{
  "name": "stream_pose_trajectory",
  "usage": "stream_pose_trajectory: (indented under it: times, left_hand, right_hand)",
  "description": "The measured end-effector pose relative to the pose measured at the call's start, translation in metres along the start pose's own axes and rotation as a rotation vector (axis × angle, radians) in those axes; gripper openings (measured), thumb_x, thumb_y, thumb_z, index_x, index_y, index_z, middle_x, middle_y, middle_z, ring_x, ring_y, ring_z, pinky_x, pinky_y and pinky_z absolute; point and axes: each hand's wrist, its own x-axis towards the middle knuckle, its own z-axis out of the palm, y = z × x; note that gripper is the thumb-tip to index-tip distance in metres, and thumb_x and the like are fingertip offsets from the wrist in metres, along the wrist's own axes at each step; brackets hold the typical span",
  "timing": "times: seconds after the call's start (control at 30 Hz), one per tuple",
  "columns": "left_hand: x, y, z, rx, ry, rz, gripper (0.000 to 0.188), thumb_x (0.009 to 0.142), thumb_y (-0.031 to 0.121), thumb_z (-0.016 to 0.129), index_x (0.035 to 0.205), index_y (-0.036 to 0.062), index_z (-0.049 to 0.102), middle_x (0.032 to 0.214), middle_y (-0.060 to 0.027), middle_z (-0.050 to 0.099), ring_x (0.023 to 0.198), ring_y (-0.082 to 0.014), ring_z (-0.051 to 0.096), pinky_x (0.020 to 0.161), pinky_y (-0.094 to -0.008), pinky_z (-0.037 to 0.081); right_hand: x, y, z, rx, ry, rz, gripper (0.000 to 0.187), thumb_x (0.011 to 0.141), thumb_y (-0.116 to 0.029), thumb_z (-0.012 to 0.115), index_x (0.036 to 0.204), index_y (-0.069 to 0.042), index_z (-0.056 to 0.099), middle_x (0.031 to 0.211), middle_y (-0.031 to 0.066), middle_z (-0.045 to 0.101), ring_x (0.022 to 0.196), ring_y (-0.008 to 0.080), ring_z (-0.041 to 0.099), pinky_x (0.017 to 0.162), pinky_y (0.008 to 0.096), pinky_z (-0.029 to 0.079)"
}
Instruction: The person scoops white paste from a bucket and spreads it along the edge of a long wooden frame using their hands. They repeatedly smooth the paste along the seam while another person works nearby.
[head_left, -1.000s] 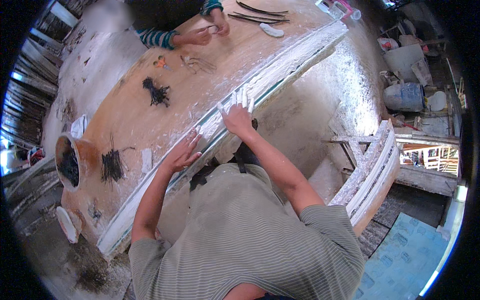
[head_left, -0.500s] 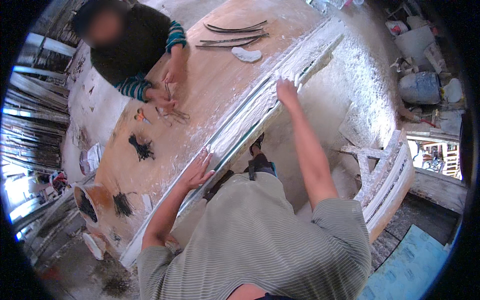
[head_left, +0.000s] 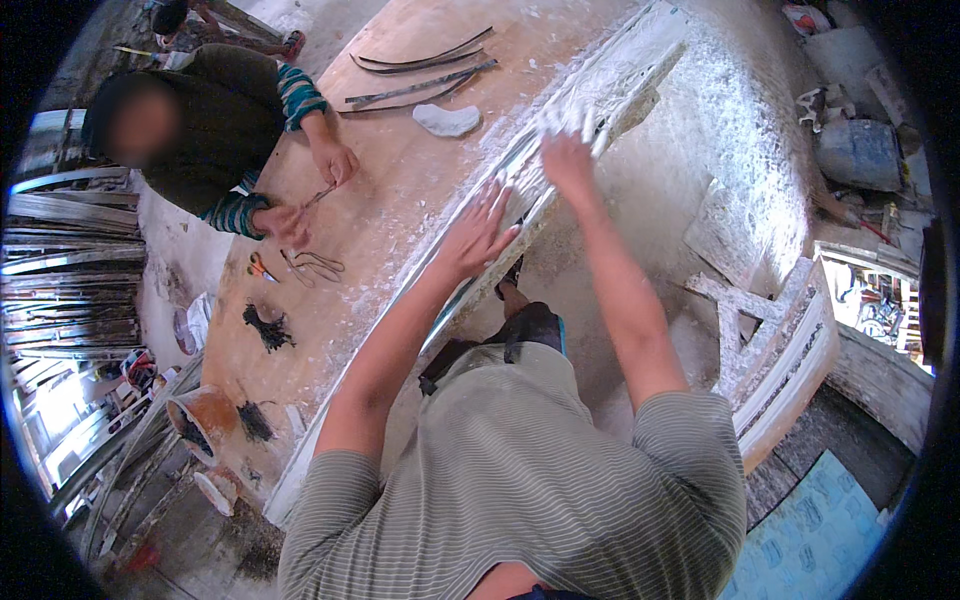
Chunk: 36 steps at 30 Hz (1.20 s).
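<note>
A long, narrow mould (head_left: 655, 45) coated in wet white paste, like plaster, runs diagonally along the near edge of the tabletop. My left hand (head_left: 478, 232) lies flat across it with fingers spread. Farther up, my right hand (head_left: 568, 160) is over the paste, its white-coated fingers stretched apart and slightly blurred. No tool shows in either hand. Much of the mould's middle is hidden beneath my hands.
A person (head_left: 230, 130) across the brown tabletop (head_left: 350, 225) handles a thin piece. Orange-handled scissors (head_left: 261, 267), dark strips (head_left: 420, 85), a white pad (head_left: 447, 121), dark wiry bundles (head_left: 268, 328) and a tipped bucket (head_left: 196, 420) are there. A white-spattered frame (head_left: 785, 350) stands right.
My left hand has slid up along the mould, closer to my right. My right hand's fingers have spread. The view has shifted, and the other person's hands have moved apart.
</note>
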Motion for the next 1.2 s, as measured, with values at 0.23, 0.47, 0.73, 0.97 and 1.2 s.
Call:
stream_pose_trajectory:
  times: [0.23,0.47,0.73,0.97,1.2]
  left_hand:
    - [-0.009,0.008,0.016,0.190,-0.007,0.187,0.071,0.103,0.049,0.042,0.155,0.0028,0.027,0.160,-0.0244,0.027,0.151,-0.0364,0.022,0.123,-0.0442,0.020]
    - [-0.163,-0.016,0.012,0.200,-0.104,0.109,0.072,0.102,0.048,0.044,0.156,0.0031,0.027,0.160,-0.0246,0.026,0.152,-0.0351,0.021,0.124,-0.0453,0.018]
    - [-0.339,-0.026,0.012,0.115,-0.127,-0.089,0.072,0.101,0.047,0.045,0.156,0.0035,0.026,0.161,-0.0240,0.025,0.152,-0.0369,0.018,0.124,-0.0464,0.016]
    - [-0.407,-0.041,0.005,0.089,-0.148,-0.297,0.073,0.102,0.047,0.044,0.157,0.0046,0.023,0.164,-0.0220,0.017,0.153,-0.0369,0.013,0.124,-0.0459,0.017]
    - [-0.385,-0.060,0.002,0.100,-0.164,-0.168,0.075,0.102,0.048,0.043,0.158,0.0046,0.019,0.164,-0.0239,0.013,0.153,-0.0374,0.014,0.124,-0.0433,0.017]
  right_hand:
    - [0.028,0.061,0.051,0.232,0.055,0.309,0.060,0.100,-0.044,0.045,0.118,0.011,0.061,0.123,0.0372,0.056,0.116,0.0525,0.055,0.102,0.0631,0.041]
    - [-0.088,-0.069,0.042,0.180,0.350,-0.015,0.077,0.099,-0.043,0.051,0.147,0.015,0.032,0.154,0.0384,0.024,0.148,0.0495,0.016,0.120,0.0596,0.015]
    - [-0.231,-0.190,0.023,0.195,-0.159,-0.094,0.059,0.097,-0.042,0.053,0.114,0.014,0.060,0.128,0.0393,0.051,0.126,0.0512,0.048,0.110,0.0607,0.033]
    - [-0.279,-0.230,0.024,0.078,0.140,-0.313,0.064,0.097,-0.047,0.050,0.118,0.012,0.062,0.123,0.0341,0.058,0.120,0.0484,0.054,0.110,0.0607,0.034]
    - [-0.136,-0.123,0.005,-0.077,0.123,-0.036,0.067,0.099,-0.052,0.047,0.123,0.009,0.058,0.128,0.0333,0.057,0.120,0.0475,0.055,0.109,0.0553,0.037]
